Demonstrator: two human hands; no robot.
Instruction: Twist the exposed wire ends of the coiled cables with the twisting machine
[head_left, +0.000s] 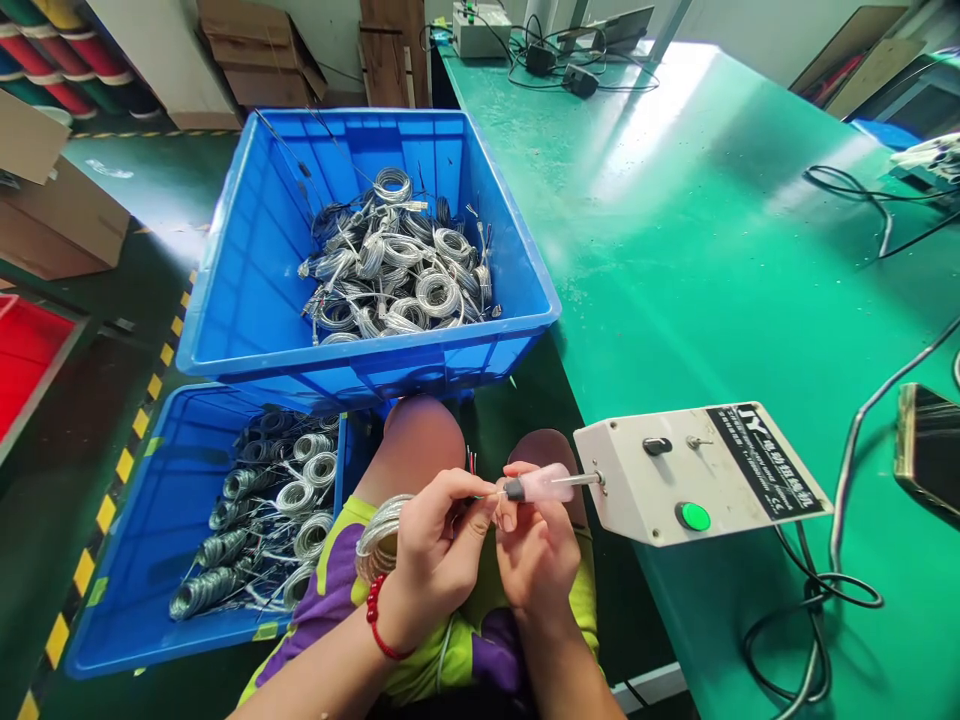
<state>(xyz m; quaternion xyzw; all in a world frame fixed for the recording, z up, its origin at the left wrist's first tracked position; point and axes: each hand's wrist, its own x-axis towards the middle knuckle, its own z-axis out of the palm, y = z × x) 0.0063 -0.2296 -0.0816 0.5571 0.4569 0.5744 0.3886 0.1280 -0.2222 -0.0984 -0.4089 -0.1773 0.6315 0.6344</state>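
Observation:
A coil of clear-jacketed cable (382, 535) hangs at my left hand (442, 540). That hand's thumb and forefinger are closed in a pinch on the cable's thin wire end, right at the dark tip of a pink spindle sleeve (547, 483). Around and beneath this sleeve curl the fingers of my right hand (538, 555); whether they also grip a wire is hidden. The sleeve sits on a metal shaft from a beige wire-twisting machine (705, 475), which has a green button, a knob and a toggle switch. A few coloured wire ends (471, 460) stick up behind my left hand.
A large blue bin (360, 365) of coiled cables stands ahead, beside the green table (720, 330). Lower left is a second blue bin (120, 600) with more coils. A phone (928, 450) and a black cable (817, 600) lie on the table at right.

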